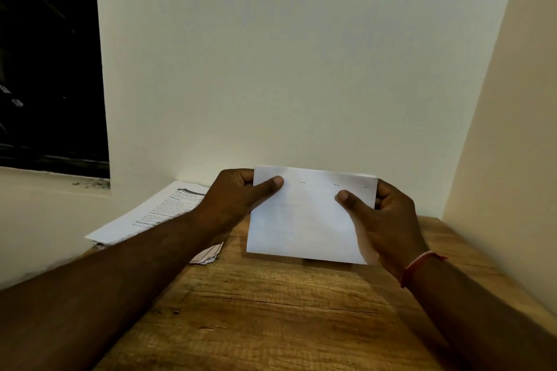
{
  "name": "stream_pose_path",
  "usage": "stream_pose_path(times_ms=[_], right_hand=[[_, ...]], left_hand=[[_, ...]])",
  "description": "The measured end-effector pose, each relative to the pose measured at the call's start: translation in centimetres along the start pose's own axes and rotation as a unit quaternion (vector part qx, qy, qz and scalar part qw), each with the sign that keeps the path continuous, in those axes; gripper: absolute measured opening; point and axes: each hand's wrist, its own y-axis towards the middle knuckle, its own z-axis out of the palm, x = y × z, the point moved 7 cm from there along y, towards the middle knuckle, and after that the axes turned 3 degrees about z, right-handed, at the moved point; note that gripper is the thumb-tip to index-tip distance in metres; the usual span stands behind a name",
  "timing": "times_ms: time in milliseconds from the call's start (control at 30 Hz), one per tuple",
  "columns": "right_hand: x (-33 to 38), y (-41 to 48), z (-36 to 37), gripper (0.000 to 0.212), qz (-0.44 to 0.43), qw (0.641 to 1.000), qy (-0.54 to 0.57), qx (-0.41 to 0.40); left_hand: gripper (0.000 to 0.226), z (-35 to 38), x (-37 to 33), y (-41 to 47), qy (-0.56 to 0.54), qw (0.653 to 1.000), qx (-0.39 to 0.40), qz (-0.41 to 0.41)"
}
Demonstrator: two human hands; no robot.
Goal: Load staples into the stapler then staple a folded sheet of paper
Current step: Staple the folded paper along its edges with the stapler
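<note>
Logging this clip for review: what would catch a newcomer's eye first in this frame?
The folded white sheet stands out, held up mid-frame between the left hand and the right hand, with both thumbs on its front. Three staples sit in a row near its top edge. At left, printed papers lie on the wooden table.

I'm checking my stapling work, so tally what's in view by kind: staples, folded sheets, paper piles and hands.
staples along the sheet's top edge: 3
folded sheet: 1
pile of printed papers: 1
hands holding the sheet, left hand and right hand: 2
Total: 7
</note>
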Motion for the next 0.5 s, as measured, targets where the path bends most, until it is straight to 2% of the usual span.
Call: stream_pose_path(times_ms=[233,400,500], right_hand=[[-0.17,0.04,0.06,0.025,-0.001,1.0,0.005,0.002],[-0.17,-0.11,0.22,0.026,-0.006,1.0,0.006,0.017],[-0.13,-0.14,0.31,0.026,-0.011,1.0,0.001,0.022]], left_hand=[[0.035,-0.08,0.25,0.26,-0.029,0.999,-0.008,-0.014],[0.024,0.22,0.29,0.09,-0.022,1.0,0.006,0.004],[0.038,0.01,0.55,0.41,-0.026,1.0,0.015,-0.002]])
